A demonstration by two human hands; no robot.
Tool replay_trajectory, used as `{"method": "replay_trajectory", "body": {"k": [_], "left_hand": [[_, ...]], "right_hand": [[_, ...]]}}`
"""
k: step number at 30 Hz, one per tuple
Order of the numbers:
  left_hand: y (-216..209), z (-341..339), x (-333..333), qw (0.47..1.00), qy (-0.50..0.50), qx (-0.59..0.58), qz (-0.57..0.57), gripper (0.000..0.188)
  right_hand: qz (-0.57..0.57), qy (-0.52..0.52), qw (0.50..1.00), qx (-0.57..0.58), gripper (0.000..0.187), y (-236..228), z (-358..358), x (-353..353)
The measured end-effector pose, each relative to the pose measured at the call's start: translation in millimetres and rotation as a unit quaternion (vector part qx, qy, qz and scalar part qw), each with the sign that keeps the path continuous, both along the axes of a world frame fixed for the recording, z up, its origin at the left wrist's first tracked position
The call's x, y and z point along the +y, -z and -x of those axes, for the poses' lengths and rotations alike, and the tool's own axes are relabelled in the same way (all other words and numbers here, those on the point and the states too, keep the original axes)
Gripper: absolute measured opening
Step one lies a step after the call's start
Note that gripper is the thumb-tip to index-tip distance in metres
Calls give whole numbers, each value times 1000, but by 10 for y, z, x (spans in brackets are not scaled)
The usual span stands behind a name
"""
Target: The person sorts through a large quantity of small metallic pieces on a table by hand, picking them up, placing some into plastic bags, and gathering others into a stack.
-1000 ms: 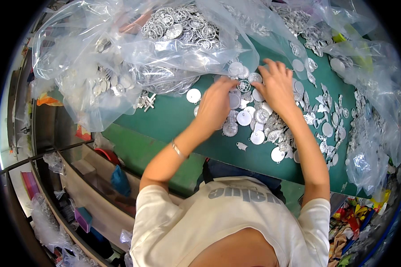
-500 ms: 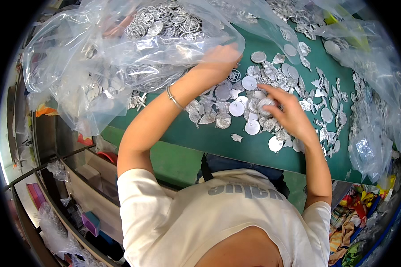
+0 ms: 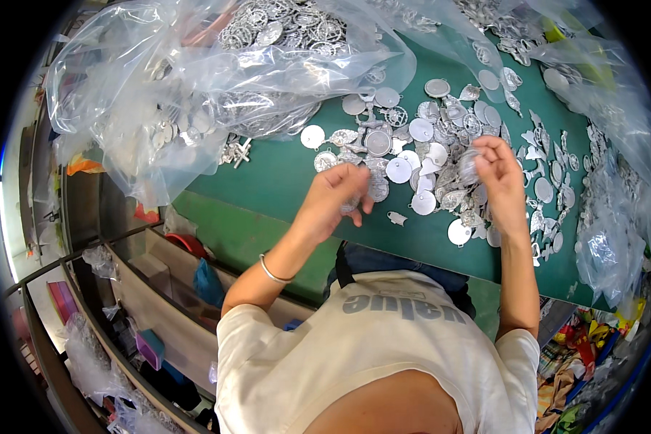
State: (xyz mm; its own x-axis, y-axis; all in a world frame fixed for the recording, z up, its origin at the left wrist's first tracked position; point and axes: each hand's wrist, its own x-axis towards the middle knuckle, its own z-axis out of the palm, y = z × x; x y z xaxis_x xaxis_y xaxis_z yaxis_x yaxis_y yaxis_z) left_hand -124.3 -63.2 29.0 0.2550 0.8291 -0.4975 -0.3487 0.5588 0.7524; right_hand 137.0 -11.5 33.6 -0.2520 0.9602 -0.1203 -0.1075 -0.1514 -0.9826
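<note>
My left hand (image 3: 336, 194) hovers over the near side of a heap of silver metal discs and pendants (image 3: 427, 145) on a green table (image 3: 275, 173); its fingers are closed around a small silver piece. My right hand (image 3: 498, 173) is raised over the right part of the heap and pinches a round silver disc (image 3: 469, 165) between thumb and fingers. A thin bangle (image 3: 273, 271) circles my left wrist.
A big clear plastic bag (image 3: 195, 94) full of more silver pieces lies at the back left of the table. Other clear bags (image 3: 615, 217) with pieces line the right edge. Shelves with boxes and bags (image 3: 137, 311) stand below on the left.
My left hand has drawn back from the bag at the far left toward the near edge of the heap. My right hand has lifted a disc off the pile.
</note>
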Motion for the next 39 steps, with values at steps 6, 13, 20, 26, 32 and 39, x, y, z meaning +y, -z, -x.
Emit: {"method": "replay_trajectory", "body": {"k": [6,13,20,26,32,39], "left_hand": [[148,-270,55,673,92,547,-489,19],[37,-373,304,611,284,594,-441,35],[-58,-263,464,826,187,427,-315,13],[74,-112,101,960,-23,-261,97,14],[87,-422,-236,982,15,-175,74,20],[0,-565,-316,982,21,-173,69,20]], "right_hand": [[257,-19,905,338,18,19,-74,-121],[-52,-92,976,-191,17,-73,-37,-309],[-269,-94,791,-541,30,67,314,-595],[-58,18,988,-144,11,290,-58,-537],[248,66,901,349,11,103,-241,-609],[197,38,903,379,21,255,-412,-804]]}}
